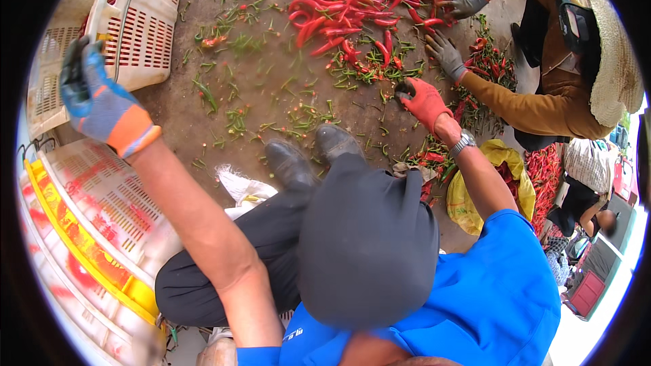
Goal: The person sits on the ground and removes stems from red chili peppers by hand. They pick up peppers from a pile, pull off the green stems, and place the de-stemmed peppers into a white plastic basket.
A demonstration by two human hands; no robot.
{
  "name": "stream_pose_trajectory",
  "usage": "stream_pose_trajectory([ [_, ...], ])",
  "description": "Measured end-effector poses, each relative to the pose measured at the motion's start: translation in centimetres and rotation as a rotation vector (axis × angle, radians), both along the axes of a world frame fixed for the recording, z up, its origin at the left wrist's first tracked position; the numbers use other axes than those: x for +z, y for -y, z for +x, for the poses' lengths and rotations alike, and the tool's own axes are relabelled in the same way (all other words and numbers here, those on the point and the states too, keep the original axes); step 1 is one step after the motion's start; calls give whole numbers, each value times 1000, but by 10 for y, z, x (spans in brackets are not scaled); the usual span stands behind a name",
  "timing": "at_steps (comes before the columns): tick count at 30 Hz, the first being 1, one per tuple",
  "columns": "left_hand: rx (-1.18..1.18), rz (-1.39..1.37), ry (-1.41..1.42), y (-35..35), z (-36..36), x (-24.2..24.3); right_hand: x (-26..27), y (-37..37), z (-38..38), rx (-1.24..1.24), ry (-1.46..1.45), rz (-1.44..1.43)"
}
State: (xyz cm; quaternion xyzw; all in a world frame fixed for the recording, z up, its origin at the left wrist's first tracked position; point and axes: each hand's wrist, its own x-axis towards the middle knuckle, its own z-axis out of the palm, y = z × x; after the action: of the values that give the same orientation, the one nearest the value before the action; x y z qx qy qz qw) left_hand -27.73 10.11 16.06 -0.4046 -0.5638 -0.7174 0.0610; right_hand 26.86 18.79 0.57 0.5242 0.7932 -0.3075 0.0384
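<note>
My left hand [104,104], in a blue and grey work glove with an orange cuff, is at the rim of a white slatted plastic crate [145,25]. Its fingers and thumb are apart, and I see nothing between them; whether it touches the rim is unclear. My right hand [424,104] wears a red glove with dark fingertips and hovers low over the ground, fingers curled. Whatever may lie inside those fingers is hidden. Just beyond it lie loose green stems [376,73] and broken red bits, then a heap of long red chili peppers [346,5].
A co-worker's two grey-gloved hands [450,56] reach into the heap from the right. Stemmed chilies [491,66] lie beside that person. A yellow woven sack [465,193] holds red peppers. Stacked white crates and a yellow one [86,244] stand at my left. Stems litter the concrete floor [168,107].
</note>
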Motion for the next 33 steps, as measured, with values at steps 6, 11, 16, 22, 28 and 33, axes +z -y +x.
stream_pose_trajectory([
  [6, -410, -758, 916, 34, 206, -152, -22, -78, -121, -116, 57, 92],
  [11, -460, -900, 929, 70, 245, -218, -62, -81, -191, -206, 243, 217],
  [16, -349, -814, 1061, 62, 232, -225, -74, -76, -209, -188, 109, 103],
  [22, -309, -728, 476, 50, 245, -215, -25, -51, -197, -299, -358, -467],
  [28, -845, -992, 1243, 56, 256, -216, -14, 29, -172, 139, -331, -55],
  [33, -768, -668, 1239, 63, 256, -205, -7, -6, -202, 333, -308, 198],
])
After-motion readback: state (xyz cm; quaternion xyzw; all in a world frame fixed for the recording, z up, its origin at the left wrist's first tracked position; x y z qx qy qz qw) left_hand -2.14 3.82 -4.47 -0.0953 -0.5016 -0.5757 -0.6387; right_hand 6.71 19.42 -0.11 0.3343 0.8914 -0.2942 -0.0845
